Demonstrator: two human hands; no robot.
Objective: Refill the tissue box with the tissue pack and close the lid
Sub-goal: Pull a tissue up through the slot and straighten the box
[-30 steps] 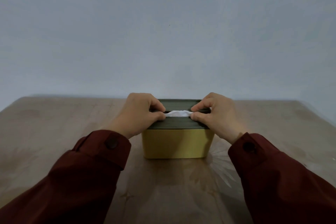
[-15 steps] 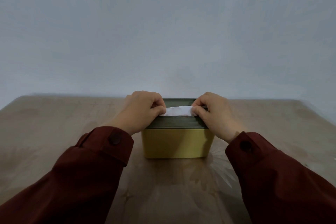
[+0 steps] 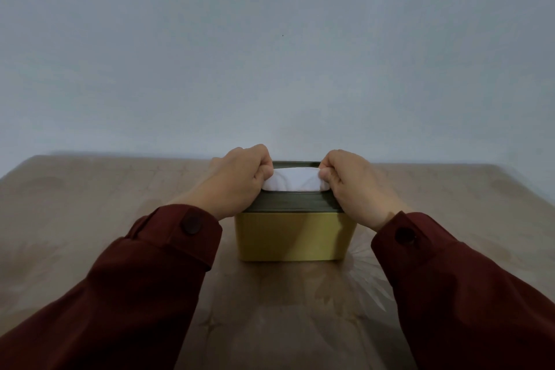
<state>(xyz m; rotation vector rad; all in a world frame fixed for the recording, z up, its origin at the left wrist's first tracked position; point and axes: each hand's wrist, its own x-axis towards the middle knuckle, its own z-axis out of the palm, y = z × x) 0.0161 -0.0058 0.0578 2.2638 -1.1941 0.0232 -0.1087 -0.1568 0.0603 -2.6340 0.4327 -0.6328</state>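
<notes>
Wooden desk (image 3: 90, 204), grey wall behind. Yellow tissue box (image 3: 295, 236) at centre, dark lid (image 3: 295, 204) seated. Left hand (image 3: 237, 180) at 9 o'clock and right hand (image 3: 354, 186) at 3 o'clock, fingers pinched on the white tissue (image 3: 292, 179) protruding from the slot.

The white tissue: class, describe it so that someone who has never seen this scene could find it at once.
On the brown wooden table stands a yellow rectangular tissue box with a dark green lid. Poking up from the lid is the white tissue, pinched by the left hand and right hand. It is the only white, soft thing there.
</notes>
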